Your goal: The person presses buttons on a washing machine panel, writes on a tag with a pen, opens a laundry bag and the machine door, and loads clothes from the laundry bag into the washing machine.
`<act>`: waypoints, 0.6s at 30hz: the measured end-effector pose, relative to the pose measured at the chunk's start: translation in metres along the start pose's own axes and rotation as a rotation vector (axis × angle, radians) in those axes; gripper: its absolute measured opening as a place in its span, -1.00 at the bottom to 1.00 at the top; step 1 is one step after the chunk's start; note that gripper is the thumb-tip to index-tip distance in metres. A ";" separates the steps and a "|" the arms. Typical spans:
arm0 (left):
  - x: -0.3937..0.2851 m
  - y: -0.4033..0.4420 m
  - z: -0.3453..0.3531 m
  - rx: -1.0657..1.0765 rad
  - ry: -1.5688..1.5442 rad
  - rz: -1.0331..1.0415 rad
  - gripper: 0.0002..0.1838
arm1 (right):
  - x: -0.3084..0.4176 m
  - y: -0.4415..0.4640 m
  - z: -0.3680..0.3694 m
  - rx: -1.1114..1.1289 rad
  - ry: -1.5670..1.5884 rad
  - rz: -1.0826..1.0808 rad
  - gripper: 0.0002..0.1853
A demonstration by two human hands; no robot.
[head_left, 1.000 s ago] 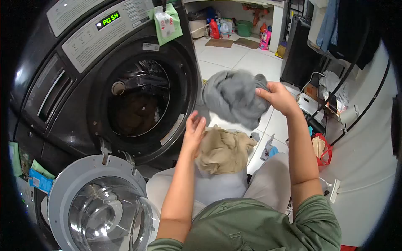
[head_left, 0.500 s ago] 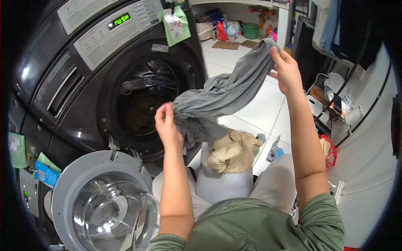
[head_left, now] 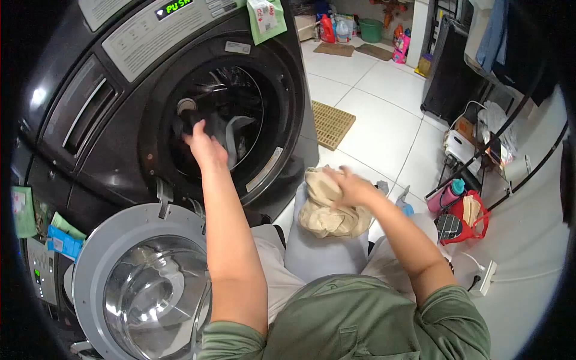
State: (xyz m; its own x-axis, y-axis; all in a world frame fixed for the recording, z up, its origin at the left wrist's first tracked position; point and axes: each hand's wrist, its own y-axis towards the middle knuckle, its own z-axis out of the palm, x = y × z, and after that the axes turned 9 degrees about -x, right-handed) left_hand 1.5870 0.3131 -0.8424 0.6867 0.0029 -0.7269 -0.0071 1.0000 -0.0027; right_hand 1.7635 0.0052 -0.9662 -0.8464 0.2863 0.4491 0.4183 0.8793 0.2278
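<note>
My left hand (head_left: pixel 206 149) is at the mouth of the front-load washer drum (head_left: pixel 261 108), thumb and fingers apart. Beyond it, inside the drum, lies grey cloth (head_left: pixel 235 135), partly hidden by the hand and in shadow. A dark blurred patch shows just past the fingertips; I cannot make out what it is. My right hand (head_left: pixel 353 189), smeared by motion, hovers at a bunched beige garment (head_left: pixel 327 219) with its fingers spread. That garment sits on top of a pale grey-white bundle or container (head_left: pixel 324 255) between my knees.
The washer's round glass door (head_left: pixel 96 288) hangs open at lower left. A tan slatted mat (head_left: pixel 332 125) lies on the white tiles. Small grey and blue cloths (head_left: pixel 403 204) lie past my right knee. A red bag (head_left: pixel 474 222) and pink bottle (head_left: pixel 449 195) stand at right.
The grey garment stretched between both hands has gone into the drum. My left hand moved left to the drum mouth; my right hand let go and came down to the beige garment.
</note>
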 end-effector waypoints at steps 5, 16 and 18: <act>0.023 -0.076 -0.008 0.488 0.459 -0.189 -0.61 | -0.018 0.014 0.035 0.231 -0.021 0.207 -0.67; 0.084 -0.110 -0.051 0.888 0.907 -0.569 -0.93 | 0.037 0.114 -0.203 -0.275 -0.071 -0.156 -0.80; 0.082 -0.104 -0.045 0.732 0.860 -0.447 -0.90 | 0.045 0.113 -0.240 -0.589 0.226 -0.365 -0.82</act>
State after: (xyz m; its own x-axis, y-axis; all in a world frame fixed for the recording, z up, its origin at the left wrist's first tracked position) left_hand 1.6116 0.2092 -0.9322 -0.1847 -0.0709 -0.9802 0.7102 0.6798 -0.1830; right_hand 1.8517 0.0260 -0.7134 -0.9035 -0.1278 0.4090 0.2846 0.5346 0.7957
